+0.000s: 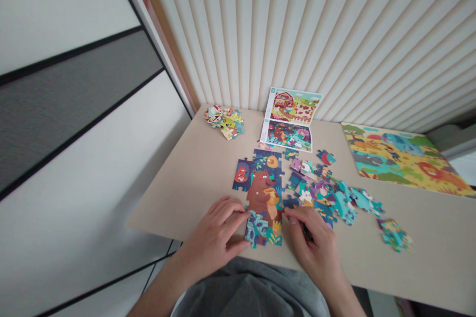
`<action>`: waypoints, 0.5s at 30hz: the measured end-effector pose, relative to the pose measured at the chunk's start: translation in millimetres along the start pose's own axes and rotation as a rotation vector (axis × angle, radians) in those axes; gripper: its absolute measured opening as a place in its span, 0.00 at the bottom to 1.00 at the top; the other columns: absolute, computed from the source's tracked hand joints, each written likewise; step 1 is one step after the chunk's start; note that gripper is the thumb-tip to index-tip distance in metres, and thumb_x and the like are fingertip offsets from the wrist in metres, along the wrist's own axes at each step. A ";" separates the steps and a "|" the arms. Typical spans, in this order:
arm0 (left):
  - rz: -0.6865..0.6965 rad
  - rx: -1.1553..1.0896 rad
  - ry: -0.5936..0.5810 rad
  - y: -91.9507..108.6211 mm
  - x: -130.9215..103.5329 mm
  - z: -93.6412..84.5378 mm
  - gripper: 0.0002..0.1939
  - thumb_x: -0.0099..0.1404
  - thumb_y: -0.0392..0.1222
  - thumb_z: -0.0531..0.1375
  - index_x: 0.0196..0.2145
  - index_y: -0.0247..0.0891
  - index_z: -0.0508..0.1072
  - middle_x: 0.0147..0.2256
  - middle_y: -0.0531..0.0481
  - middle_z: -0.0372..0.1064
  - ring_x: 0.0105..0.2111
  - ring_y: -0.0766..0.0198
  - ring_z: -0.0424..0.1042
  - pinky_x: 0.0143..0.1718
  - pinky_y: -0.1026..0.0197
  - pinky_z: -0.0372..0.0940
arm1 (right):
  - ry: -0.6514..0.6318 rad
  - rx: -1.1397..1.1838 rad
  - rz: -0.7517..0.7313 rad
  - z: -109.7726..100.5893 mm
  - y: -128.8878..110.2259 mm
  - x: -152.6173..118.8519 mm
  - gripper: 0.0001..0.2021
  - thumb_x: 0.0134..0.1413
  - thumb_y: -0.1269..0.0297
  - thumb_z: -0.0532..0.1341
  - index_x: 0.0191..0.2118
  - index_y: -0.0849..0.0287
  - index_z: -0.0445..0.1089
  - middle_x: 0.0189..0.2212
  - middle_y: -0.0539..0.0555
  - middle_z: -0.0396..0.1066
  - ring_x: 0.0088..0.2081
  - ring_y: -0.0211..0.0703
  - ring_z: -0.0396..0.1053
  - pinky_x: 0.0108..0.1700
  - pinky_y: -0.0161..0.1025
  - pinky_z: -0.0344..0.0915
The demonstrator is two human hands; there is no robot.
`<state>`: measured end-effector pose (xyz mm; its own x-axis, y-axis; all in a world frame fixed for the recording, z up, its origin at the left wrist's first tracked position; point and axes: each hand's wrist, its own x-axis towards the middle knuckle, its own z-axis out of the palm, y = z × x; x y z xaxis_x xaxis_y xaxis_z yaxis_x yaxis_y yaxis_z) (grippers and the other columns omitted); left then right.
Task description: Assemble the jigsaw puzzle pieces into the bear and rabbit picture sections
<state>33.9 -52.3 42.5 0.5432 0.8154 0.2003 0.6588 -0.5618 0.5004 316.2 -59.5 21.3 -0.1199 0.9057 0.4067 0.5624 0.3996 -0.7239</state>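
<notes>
A partly joined jigsaw puzzle [259, 188] with a brown bear, a honey pot and a fox lies on the table in front of me. My left hand [219, 233] rests along its lower left edge, thumb and fingers apart, the fingertips touching the blue leafy pieces. At the lower right edge is my right hand [314, 237], its fingers curled in and the index fingertip beside the puzzle's border. What those curled fingers hold, if anything, is hidden. Loose puzzle pieces [344, 203] in blue, purple and teal lie heaped just beyond my right hand.
A folded picture sheet [292, 116] stands open at the back against the pleated blind [297, 34]. Another pile of pieces [225, 121] lies at the back left. To the right are a small cluster of pieces [396, 234] and an animal picture board [401, 158] on the beige table [178, 183].
</notes>
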 end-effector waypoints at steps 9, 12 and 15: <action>-0.006 0.014 -0.011 0.6 -1.2 0.9 0.23 0.68 0.38 0.69 0.59 0.41 0.72 0.55 0.42 0.69 0.60 0.50 0.68 0.66 0.42 0.67 | -0.164 -0.006 -0.182 -3.5 -12.6 4.9 0.19 0.65 0.78 0.61 0.55 0.51 0.73 0.45 0.55 0.80 0.48 0.50 0.76 0.52 0.51 0.73; -0.001 0.028 -0.020 0.5 -0.5 0.0 0.28 0.67 0.39 0.69 0.63 0.43 0.71 0.55 0.42 0.69 0.60 0.50 0.68 0.66 0.41 0.67 | -0.206 -0.009 -0.193 -4.2 -13.7 4.8 0.18 0.65 0.78 0.61 0.55 0.50 0.74 0.45 0.55 0.80 0.49 0.51 0.77 0.52 0.52 0.73; -0.004 0.038 -0.043 1.9 0.8 -1.1 0.27 0.67 0.39 0.69 0.62 0.43 0.71 0.55 0.42 0.69 0.61 0.50 0.68 0.66 0.41 0.67 | -0.207 -0.012 -0.184 -4.1 -11.0 3.3 0.18 0.66 0.77 0.60 0.55 0.50 0.74 0.45 0.55 0.80 0.49 0.51 0.77 0.52 0.53 0.74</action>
<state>35.0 -52.5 44.6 0.5619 0.8112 0.1619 0.6797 -0.5644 0.4685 312.9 -61.5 32.9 -0.3849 0.8283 0.4071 0.5256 0.5593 -0.6411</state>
